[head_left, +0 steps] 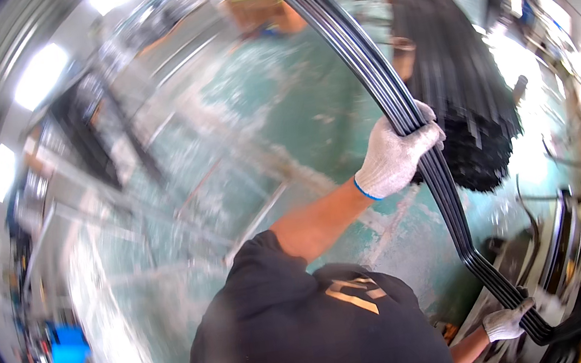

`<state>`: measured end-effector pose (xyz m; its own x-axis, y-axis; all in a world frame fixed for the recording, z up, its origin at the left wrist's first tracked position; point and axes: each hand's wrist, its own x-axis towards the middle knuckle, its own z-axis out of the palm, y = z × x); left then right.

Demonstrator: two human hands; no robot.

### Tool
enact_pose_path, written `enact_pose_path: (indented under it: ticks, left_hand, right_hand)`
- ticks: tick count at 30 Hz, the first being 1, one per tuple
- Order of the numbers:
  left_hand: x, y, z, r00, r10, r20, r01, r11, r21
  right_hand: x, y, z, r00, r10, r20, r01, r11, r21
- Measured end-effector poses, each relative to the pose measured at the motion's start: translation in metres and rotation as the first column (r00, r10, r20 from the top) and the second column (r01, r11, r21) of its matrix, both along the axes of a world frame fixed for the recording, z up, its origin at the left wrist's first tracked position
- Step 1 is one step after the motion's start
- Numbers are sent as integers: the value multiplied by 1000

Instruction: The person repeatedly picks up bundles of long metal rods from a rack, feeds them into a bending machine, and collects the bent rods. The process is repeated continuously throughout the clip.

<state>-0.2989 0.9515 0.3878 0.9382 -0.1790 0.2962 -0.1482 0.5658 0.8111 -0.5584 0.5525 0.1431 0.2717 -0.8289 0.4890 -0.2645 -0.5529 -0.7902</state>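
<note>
A bundle of long, thin black strips (pixel 340 28) runs from the top edge down to the lower right, with a sharp bend in it at the lower right. Around its middle, my left hand (pixel 398 151) is closed, wearing a white knitted glove with a blue cuff. Lower down, past the bend, my right hand (pixel 508 320) in a similar glove is closed on the same bundle. Both ends of the strips run out of clear sight, one at the top, the other in the dark lower right rim.
Behind the held strips lies a large pile of black strips (pixel 448 65) with cut ends toward me. Machinery and dark rails (pixel 555 242) stand at the right. A metal frame (pixel 124 203) blurs across the green floor (pixel 310 105) at left. A wooden box (pixel 257 11) sits farther back.
</note>
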Motion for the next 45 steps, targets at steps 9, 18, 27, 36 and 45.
enact_pose_path:
  ticks: [9,18,27,36,45]
  left_hand:
    - [-61,224,-14,783,618,-72,-621,784,-19]
    - [-23,446,-13,717,666,-205,-695,664,-275]
    - [26,737,29,829,550,-99,-501,654,-567]
    - [-144,774,-80,305,906,-293,-952,290,-94]
    - [-50,586,-319,562,182,-807,-459,880,-122]
  right_hand:
    - [198,170,144,876,414,249,-459,873,165]
    - [325,377,314,750,661,-21,-641,720,-267]
    - [366,780,579,499,839,-216,-563,124,-817]
    - [272,867,298,-431,714,-552,-335,-695,-636]
    - [499,522,106,518,570,-638,-793,600,-107]
